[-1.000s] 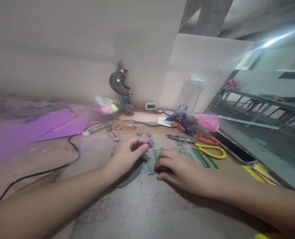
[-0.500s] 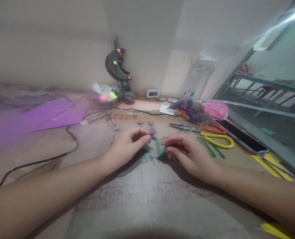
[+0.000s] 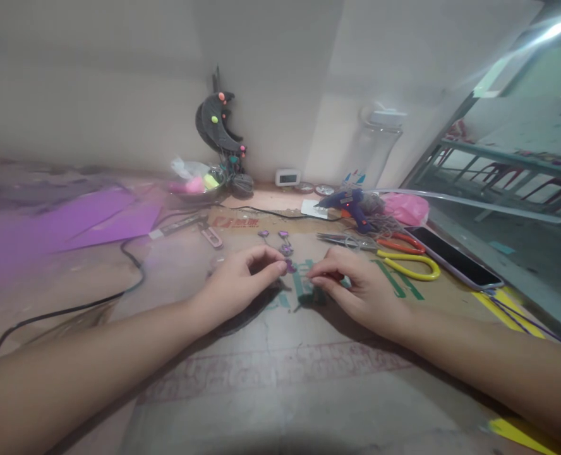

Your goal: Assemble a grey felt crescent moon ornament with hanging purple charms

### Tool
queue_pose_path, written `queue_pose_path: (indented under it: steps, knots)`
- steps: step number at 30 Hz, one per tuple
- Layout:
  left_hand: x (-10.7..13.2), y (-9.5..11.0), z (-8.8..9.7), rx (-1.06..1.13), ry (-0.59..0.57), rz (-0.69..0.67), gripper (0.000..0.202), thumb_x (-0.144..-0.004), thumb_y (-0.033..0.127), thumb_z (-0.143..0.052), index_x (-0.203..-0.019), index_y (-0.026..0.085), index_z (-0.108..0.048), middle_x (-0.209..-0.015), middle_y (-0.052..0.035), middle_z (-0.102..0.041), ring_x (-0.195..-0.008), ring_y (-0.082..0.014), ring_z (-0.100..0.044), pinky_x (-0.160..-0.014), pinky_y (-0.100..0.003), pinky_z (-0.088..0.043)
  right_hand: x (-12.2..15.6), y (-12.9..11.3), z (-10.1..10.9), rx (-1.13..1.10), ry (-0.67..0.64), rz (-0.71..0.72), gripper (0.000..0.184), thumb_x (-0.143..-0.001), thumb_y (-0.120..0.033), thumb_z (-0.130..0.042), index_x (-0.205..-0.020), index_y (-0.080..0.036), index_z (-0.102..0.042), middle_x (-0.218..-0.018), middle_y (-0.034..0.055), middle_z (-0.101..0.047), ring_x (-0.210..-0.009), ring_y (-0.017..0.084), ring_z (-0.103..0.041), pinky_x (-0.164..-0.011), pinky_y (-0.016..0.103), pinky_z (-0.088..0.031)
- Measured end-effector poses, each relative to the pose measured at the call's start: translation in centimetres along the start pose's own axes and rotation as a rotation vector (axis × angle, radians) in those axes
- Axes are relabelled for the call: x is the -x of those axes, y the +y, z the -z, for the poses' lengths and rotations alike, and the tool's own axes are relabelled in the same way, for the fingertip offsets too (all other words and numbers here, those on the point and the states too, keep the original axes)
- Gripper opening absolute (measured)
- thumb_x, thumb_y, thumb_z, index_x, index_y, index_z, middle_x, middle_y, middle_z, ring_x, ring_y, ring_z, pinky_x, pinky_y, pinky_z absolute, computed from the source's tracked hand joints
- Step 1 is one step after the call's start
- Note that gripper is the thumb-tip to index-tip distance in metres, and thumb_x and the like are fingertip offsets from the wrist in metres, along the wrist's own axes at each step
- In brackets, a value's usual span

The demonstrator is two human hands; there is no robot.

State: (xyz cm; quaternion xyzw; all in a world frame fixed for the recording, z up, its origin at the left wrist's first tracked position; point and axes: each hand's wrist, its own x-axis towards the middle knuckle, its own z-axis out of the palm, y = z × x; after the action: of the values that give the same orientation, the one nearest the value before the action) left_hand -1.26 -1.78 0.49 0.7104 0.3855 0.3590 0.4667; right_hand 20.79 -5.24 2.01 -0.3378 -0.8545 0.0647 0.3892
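My left hand is closed, thumb against forefinger, with a small purple piece showing at its fingertips. Facing it across a short gap, my right hand is pinched too. Whatever lies between its fingertips is too small to make out. Part of a flat dark grey piece shows beneath my left hand and wrist. Just beyond the fingertips lie small purple heart-shaped pieces with dark edges, one heart on the left and another heart on the right.
Yellow-handled scissors, red-handled pliers and a phone lie to the right. Behind them sits a blue glue gun. A black cord runs along the left near purple sheets. A dark crescent ornament stands by the wall.
My right fingers have closed into a tighter pinch and risen slightly. My left hand keeps its hold on the purple piece. The whole view has shifted a little.
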Motion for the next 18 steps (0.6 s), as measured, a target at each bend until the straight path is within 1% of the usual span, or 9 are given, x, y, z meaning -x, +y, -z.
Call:
queue_pose_path:
  steps: [3, 6, 10, 15, 18]
  knots:
    - [0.12, 0.08, 0.01, -0.036, -0.03, -0.001, 0.025, -0.088, 0.042, -0.06, -0.089, 0.019, -0.067, -0.082, -0.0019, -0.069, -0.074, -0.0158, -0.062, -0.069, -0.028, -0.047, -0.04, 0.17, 0.06, 0.035, 0.006, -0.011, 0.013, -0.095, -0.022, -0.056, -0.089, -0.019, -0.067, -0.068, -0.0005, -0.055, -0.066, 0.014, -0.053, -0.063, 0.026, -0.042]
    - [0.19, 0.25, 0.04, -0.074, -0.045, -0.012, 0.025, -0.089, 0.042, -0.059, -0.088, 0.019, -0.067, -0.081, -0.0012, -0.069, -0.074, -0.0155, -0.062, -0.07, -0.028, -0.047, -0.11, 0.16, 0.07, 0.053, -0.005, 0.0, 0.015, -0.095, -0.024, -0.055, -0.088, -0.019, -0.067, -0.068, -0.0004, -0.056, -0.066, 0.014, -0.053, -0.063, 0.026, -0.042]
    - [0.3, 0.52, 0.06, -0.128, -0.068, -0.015, 0.024, -0.09, 0.04, -0.058, -0.089, 0.018, -0.068, -0.081, -0.0016, -0.07, -0.075, -0.0156, -0.062, -0.071, -0.028, -0.048, -0.11, 0.07, -0.01, 0.055, -0.007, 0.026, 0.016, -0.096, -0.025, -0.055, -0.088, -0.018, -0.067, -0.069, 0.0005, -0.059, -0.066, 0.013, -0.055, -0.061, 0.025, -0.042]
    - [0.42, 0.69, 0.05, -0.134, -0.081, -0.013, 0.021, -0.09, 0.038, -0.058, -0.091, 0.019, -0.068, -0.083, -0.0003, -0.071, -0.075, -0.0145, -0.063, -0.071, -0.027, -0.048, 0.23, -0.09, -0.13, 0.039, -0.026, 0.029, 0.011, -0.095, -0.02, -0.055, -0.093, -0.019, -0.066, -0.074, 0.0014, -0.067, -0.064, 0.012, -0.057, -0.058, 0.023, -0.042]
    - [0.45, 0.72, 0.05, -0.167, -0.077, -0.02, 0.02, -0.09, 0.037, -0.058, -0.09, 0.019, -0.068, -0.083, 0.0001, -0.071, -0.076, -0.0147, -0.063, -0.072, -0.026, -0.048, 0.34, -0.23, -0.19, 0.057, -0.049, 0.044, 0.01, -0.094, -0.019, -0.055, -0.091, -0.018, -0.065, -0.075, 0.0019, -0.068, -0.063, 0.012, -0.057, -0.056, 0.023, -0.041]
